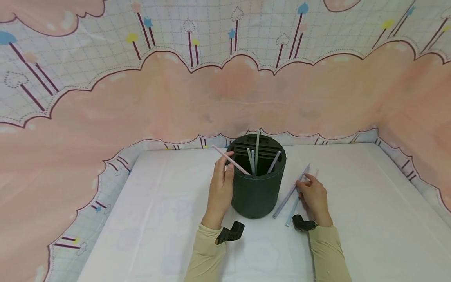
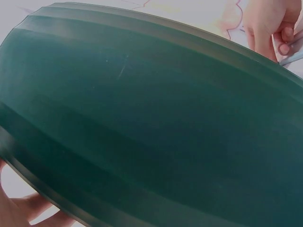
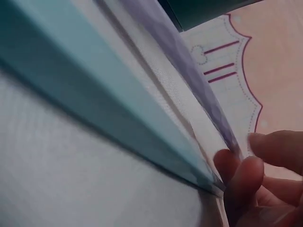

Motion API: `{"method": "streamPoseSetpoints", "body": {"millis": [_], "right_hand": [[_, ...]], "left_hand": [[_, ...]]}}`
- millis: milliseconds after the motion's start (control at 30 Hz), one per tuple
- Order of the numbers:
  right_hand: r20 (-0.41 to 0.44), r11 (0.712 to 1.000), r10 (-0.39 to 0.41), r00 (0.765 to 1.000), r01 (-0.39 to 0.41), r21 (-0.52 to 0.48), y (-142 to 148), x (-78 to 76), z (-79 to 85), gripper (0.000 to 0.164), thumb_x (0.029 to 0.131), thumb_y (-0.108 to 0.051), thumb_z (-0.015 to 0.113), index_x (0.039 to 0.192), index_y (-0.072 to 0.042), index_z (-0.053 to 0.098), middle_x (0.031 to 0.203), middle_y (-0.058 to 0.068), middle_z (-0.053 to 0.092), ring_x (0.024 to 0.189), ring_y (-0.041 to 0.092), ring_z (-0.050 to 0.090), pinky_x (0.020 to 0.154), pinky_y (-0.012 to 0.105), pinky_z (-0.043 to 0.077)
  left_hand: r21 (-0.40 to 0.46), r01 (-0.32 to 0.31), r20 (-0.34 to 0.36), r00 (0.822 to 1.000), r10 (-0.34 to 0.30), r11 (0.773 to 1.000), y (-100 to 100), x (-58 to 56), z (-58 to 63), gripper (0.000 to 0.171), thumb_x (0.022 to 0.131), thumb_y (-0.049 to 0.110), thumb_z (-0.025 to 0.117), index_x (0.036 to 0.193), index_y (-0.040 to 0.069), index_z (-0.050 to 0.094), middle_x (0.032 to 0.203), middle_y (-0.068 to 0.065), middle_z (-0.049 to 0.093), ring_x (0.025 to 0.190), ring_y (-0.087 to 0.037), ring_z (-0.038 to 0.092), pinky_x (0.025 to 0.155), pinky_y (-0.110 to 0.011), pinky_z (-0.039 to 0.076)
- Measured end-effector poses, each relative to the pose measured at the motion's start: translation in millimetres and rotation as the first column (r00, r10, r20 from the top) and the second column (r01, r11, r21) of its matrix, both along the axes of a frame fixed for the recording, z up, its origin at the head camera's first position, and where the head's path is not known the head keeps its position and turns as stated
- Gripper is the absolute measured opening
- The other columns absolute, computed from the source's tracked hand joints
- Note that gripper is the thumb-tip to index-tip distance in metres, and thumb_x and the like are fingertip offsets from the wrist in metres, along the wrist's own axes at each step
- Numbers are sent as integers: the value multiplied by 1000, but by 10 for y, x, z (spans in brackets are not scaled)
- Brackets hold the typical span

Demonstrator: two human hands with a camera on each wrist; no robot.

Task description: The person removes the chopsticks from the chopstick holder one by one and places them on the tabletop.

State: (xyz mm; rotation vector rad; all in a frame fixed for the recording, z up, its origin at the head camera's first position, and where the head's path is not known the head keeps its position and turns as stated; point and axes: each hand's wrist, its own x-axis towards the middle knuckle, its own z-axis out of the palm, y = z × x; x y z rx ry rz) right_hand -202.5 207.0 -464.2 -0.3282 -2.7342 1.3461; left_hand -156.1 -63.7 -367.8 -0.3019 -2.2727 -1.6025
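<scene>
A dark green round pen holder [image 1: 255, 196] stands upright on the white table, its top partly slotted. My left hand [image 1: 221, 186] grips its left side, fingers and thumb by the rim. In the left wrist view the holder's wall [image 2: 151, 113] hides most of that hand. A pink stick [image 1: 230, 159] leans out of the opening, crossing between left thumb and index finger. Right of the holder, my right hand [image 1: 313, 196] pinches a slim purple stick [image 1: 287, 199] near its far end. A light blue stick [image 1: 292, 213] lies beside it, its far end hidden by the fingers.
Several pastel sticks stand in the holder, among them a tall pale green one [image 1: 257, 152] and a purple one [image 1: 274, 161]. Another pinkish stick [image 1: 316, 172] shows behind the right hand. A patterned cloth backdrop [image 1: 246, 102] rises behind the white table [image 1: 169, 203].
</scene>
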Motion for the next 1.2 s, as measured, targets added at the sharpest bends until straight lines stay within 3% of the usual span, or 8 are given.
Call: {"method": "streamPoseSetpoints", "body": {"millis": [233, 367, 467, 567, 733, 900, 1033, 1200], "right_hand": [[3, 991, -66, 998, 66, -115, 31, 19, -22, 42, 93, -32, 43, 129, -10, 45, 91, 10, 63, 47, 10, 51, 43, 23, 39], [-61, 976, -96, 994, 82, -201, 27, 46, 25, 39, 93, -34, 44, 125, -11, 49, 91, 12, 62, 49, 14, 51, 41, 25, 39], [-159, 956, -133, 978, 84, -281, 27, 44, 70, 42, 92, -39, 44, 123, -13, 51, 91, 13, 61, 53, 15, 53, 39, 29, 40], [-294, 912, -172, 940, 39, -409, 31, 16, 90, 40, 91, -39, 46, 123, -15, 51, 89, 11, 61, 56, 16, 55, 37, 31, 39], [-466, 850, -239, 852, -48, -524, -108, 105, 346, 32, 92, -28, 48, 120, -14, 53, 87, 10, 59, 63, 18, 55, 47, 19, 42], [-594, 883, -243, 767, -78, -463, -358, 298, 775, 28, 94, -22, 45, 115, -8, 56, 89, 11, 60, 76, 18, 57, 65, 20, 45], [-675, 890, -201, 710, -155, -428, -482, 356, 891, 25, 94, -17, 46, 113, -7, 59, 94, 12, 60, 87, 19, 56, 79, 25, 43], [-735, 871, -138, 664, -272, -409, -635, 447, 1009, 25, 93, -9, 45, 113, -3, 58, 101, 15, 60, 94, 21, 57, 89, 29, 41]], "left_hand": [[-19, 3, -19, 1000, -3, 1000, -5, -69, -113, 37, 96, 41, 31, 133, 35, 34, 138, 10, 30, 123, -11, 33, 94, -48, 34], [-28, -10, -18, 1000, 9, 1000, -6, -70, -138, 39, 94, 47, 29, 132, 37, 33, 138, 11, 30, 124, -12, 33, 93, -51, 33], [-27, -16, -13, 1000, 15, 1000, -5, -63, -137, 40, 94, 48, 29, 132, 37, 33, 138, 11, 30, 124, -12, 32, 93, -51, 33], [-28, -20, -6, 1000, 20, 999, -5, -55, -134, 40, 94, 48, 29, 132, 38, 33, 138, 11, 30, 124, -12, 32, 93, -51, 33], [-12, -12, -2, 1000, 12, 1000, -11, -50, -139, 38, 94, 47, 30, 132, 38, 33, 138, 12, 30, 124, -11, 33, 94, -49, 34], [-7, -7, -13, 1000, 7, 1000, -16, -49, -132, 39, 95, 45, 31, 132, 37, 33, 138, 11, 30, 124, -12, 33, 94, -50, 34], [-9, -7, -22, 1000, 7, 1000, -20, -52, -125, 38, 95, 45, 30, 132, 36, 33, 138, 11, 30, 123, -11, 33, 93, -49, 34], [-19, -16, -19, 1000, 16, 1000, -21, -55, -112, 39, 95, 46, 30, 132, 37, 33, 138, 11, 30, 123, -12, 34, 92, -50, 35]]}}
